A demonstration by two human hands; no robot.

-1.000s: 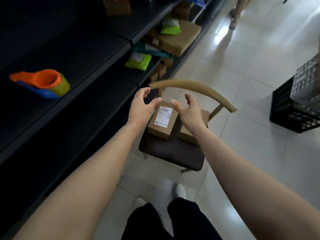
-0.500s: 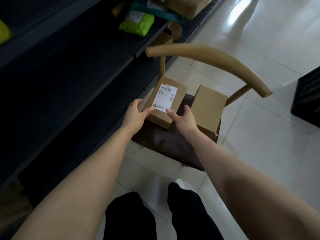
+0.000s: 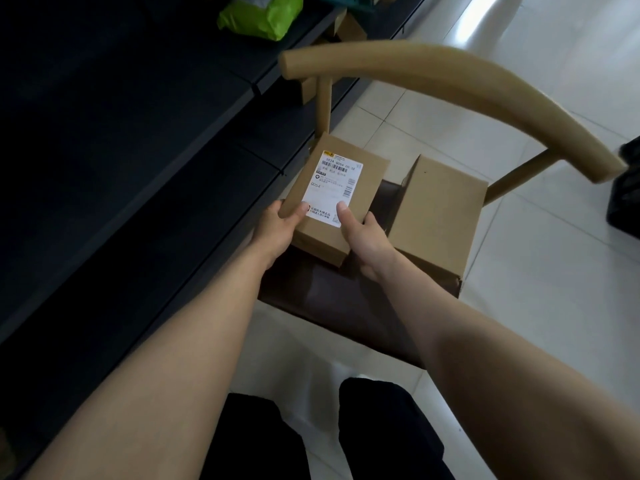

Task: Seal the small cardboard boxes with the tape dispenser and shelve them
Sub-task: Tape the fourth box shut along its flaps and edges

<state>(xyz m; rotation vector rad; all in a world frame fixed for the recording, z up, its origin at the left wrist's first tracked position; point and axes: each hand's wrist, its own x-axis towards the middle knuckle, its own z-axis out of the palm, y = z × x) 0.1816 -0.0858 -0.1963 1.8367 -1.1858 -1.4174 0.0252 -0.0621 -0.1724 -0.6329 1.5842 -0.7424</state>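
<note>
Left hand and right hand grip the labelled box, fingers mostly hidden; green bag cut off

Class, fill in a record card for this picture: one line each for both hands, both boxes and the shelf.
labelled box: left of the plain box, held by both hands
plain box: on the chair seat, untouched
left hand: grips labelled box's near left corner
right hand: grips its near right side, thumb on label
shelf: dark, holds a green packet
</note>
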